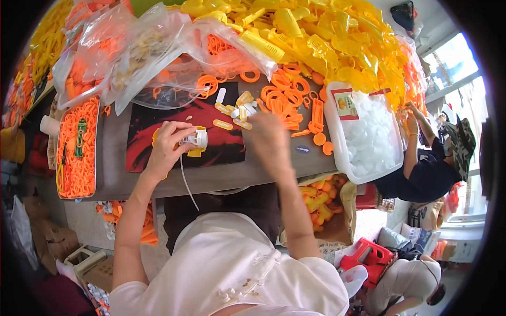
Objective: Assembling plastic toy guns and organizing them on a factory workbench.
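Note:
My left hand [169,143] is closed around a small white plastic mechanism [199,138] set against a yellow plastic piece [196,153]. A thin white strip [184,181] hangs from it past the table's front edge. Beneath lies a black and red mat [225,154]. My right hand [270,141] is smeared by motion over the mat's right side, so its fingers cannot be read. Closest to it is a small group of oval yellow and white pieces [223,125]. Orange rings [281,100] and other orange parts lie just beyond.
An orange-filled tray [94,152] stands at left, a white tub [337,131] of translucent pieces at right. Yellow parts [327,42] heap along the back beside plastic bags [142,58]. A box [345,210] sits below the table. Two other people [427,168] are at right.

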`<state>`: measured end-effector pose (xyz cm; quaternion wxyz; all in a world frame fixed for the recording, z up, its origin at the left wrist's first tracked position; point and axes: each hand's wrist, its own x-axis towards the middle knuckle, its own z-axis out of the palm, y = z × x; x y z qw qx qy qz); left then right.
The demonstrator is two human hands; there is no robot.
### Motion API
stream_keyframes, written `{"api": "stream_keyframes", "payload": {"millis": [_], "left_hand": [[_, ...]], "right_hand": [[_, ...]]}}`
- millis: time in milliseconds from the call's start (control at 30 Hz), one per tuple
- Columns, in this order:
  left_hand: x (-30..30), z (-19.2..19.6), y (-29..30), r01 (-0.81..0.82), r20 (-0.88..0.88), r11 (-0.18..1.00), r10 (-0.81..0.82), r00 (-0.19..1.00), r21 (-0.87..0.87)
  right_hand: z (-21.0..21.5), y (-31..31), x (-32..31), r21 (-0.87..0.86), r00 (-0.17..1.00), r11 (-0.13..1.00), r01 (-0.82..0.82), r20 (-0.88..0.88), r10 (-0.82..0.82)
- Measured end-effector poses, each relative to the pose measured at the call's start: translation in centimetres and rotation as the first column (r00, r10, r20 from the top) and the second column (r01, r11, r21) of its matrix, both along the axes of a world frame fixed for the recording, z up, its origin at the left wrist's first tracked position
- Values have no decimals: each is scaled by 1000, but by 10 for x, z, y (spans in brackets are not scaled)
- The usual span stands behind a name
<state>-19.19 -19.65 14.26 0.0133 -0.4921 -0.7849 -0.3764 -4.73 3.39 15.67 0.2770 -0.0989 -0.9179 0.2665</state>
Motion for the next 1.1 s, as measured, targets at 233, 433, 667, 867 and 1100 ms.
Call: {"api": "stream_keyframes", "payload": {"millis": [233, 433, 667, 867, 1100], "left_hand": [[-1, -6, 18, -123, -116, 989, 132, 984, 80], [-9, -1, 12, -229, 187, 919, 175, 967, 322], [30, -2, -9, -379, -153, 915, 398, 905, 136], [35, -5, 2, -466, -303, 884, 449, 841, 15], [0, -1, -6, -265, -215, 960, 278, 936, 88]], "right_hand": [[-27, 151, -7, 618, 860, 713, 331, 114, -498], [-51, 180, -5, 638, 829, 698, 325, 164, -535], [20, 29, -1, -206, 983, 962, 178, -7, -184], [-26, -66, -5, -187, 999, 982, -39, 30, 45], [-35, -72, 17, 242, 996, 968, -64, -52, 79]]}}
